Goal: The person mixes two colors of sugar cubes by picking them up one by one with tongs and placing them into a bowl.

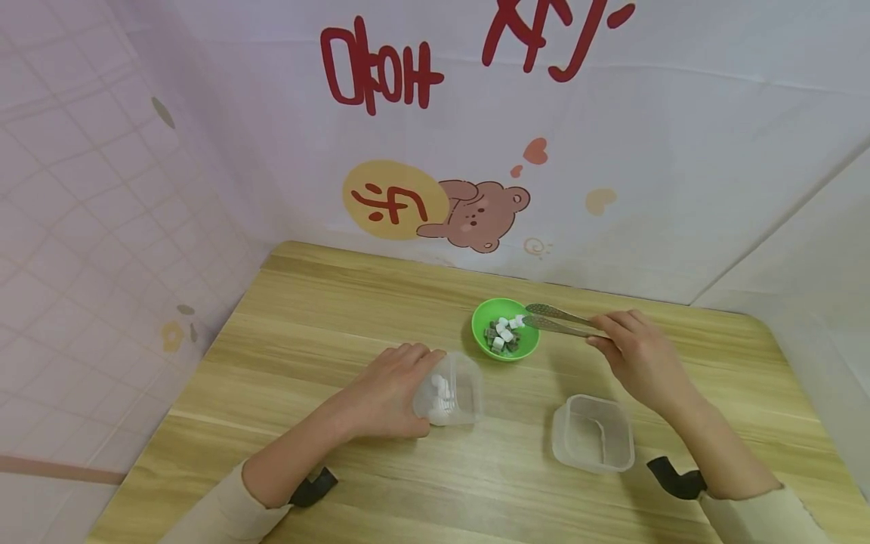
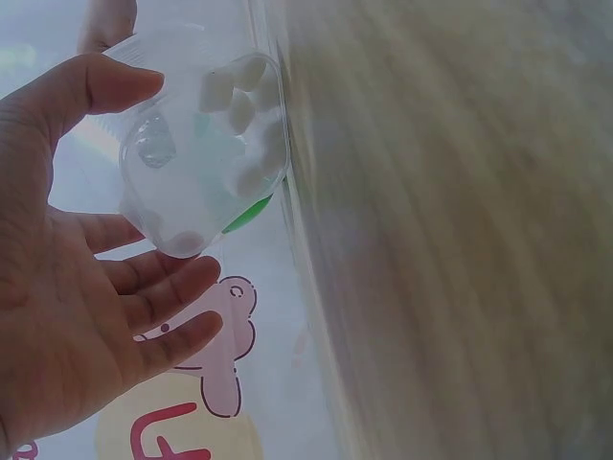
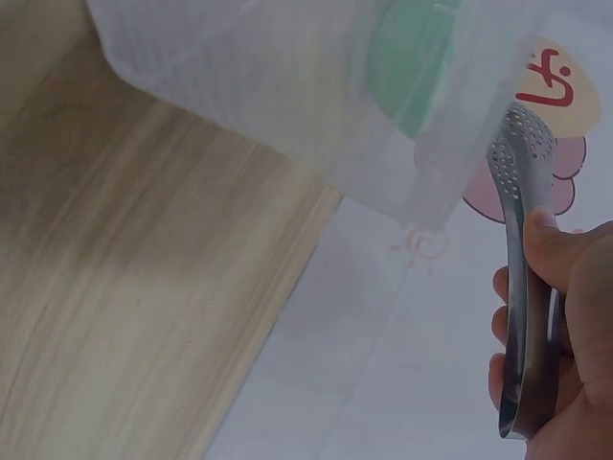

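My left hand (image 1: 390, 393) grips a clear plastic container (image 1: 465, 389), tilted on its side, with white pieces (image 1: 442, 389) inside. In the left wrist view the thumb and fingers of my left hand (image 2: 86, 259) lie around the container (image 2: 192, 182). My right hand (image 1: 642, 363) holds metal tongs (image 1: 560, 321), whose tips are over the right side of a green bowl (image 1: 481, 332), at a white piece. White and grey pieces (image 1: 501, 340) lie in the bowl. In the right wrist view my right hand (image 3: 575, 326) is wrapped round the tongs (image 3: 522, 278).
A second clear container (image 1: 591, 438) stands upright on the wooden table (image 1: 503, 483), in front of my right hand. Behind the table hangs a white printed cloth (image 1: 639, 151) with a bear and red characters; a pale gridded cloth (image 1: 102, 189) is at the left.
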A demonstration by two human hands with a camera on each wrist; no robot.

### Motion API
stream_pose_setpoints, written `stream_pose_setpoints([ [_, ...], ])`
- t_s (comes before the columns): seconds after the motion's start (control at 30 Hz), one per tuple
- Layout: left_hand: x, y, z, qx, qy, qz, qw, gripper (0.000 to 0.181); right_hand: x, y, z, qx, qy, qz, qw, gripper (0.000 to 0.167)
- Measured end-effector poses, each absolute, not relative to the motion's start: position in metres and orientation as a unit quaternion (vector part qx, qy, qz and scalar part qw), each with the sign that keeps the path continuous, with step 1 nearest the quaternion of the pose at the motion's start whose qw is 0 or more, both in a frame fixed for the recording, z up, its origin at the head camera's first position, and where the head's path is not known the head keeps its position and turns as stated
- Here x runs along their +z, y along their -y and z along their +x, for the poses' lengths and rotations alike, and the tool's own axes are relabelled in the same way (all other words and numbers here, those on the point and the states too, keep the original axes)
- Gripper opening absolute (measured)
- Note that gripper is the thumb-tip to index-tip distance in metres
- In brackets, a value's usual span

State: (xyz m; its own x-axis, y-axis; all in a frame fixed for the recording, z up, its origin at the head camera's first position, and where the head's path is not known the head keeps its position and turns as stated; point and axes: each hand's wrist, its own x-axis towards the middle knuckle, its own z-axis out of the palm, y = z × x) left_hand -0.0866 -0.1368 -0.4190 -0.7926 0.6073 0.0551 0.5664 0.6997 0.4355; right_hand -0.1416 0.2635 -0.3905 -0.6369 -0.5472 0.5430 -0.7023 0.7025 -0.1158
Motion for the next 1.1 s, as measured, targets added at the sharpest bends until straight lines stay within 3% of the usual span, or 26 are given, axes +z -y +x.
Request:
stream_pose_setpoints([
  [0.37,-0.419,0.136,-0.086,0.219,-0.921,0.320,0.041,0.092,-0.392,-0.265,-0.139,0.161,0.876,0.379,0.251,0.043],
  [0.47,-0.419,0.136,-0.086,0.219,-0.921,0.320,0.041,0.092,-0.392,-0.263,-0.136,0.164,0.872,0.386,0.253,0.029],
  [0.53,-0.419,0.136,-0.086,0.220,-0.921,0.319,0.042,0.092,-0.391,-0.260,-0.134,0.166,0.869,0.389,0.257,0.035],
  [0.63,-0.418,0.136,-0.086,0.222,-0.921,0.318,0.044,0.092,-0.389,-0.252,-0.129,0.174,0.865,0.394,0.258,0.056],
  [1.1,-0.419,0.137,-0.086,0.220,-0.921,0.319,0.044,0.092,-0.387,-0.223,-0.107,0.180,0.857,0.427,0.223,0.049],
])
